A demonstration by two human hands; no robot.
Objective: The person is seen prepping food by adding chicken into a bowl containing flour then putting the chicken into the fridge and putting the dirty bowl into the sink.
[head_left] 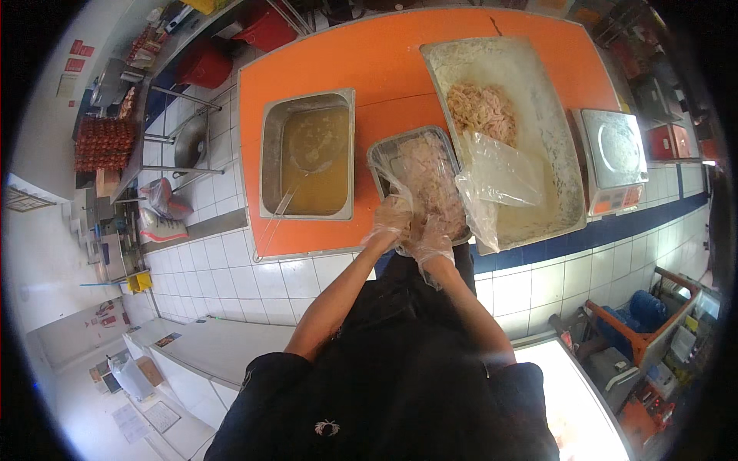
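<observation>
A rectangular metal pan (377,147) lined with clear plastic stands at the near edge of the orange table. Pale, raw-looking strips of meat (429,164) lie in it. My left hand (392,218), in a clear plastic glove, is at the pan's near left corner, by the plastic liner; its fingers are partly hidden. My right hand (432,242), gloved the same way, touches the near end of the meat. Whether either hand grips anything is unclear. A clear plastic bag (501,173) hangs over the left wall of the large tray on the right.
Left on the orange table (380,75) is a deep metal pan (349,201) of yellowish liquid with a wire strainer (282,204) in it. A large flour-dusted tray (550,115) holds more meat strips (481,109). Right of it is a scale (614,150).
</observation>
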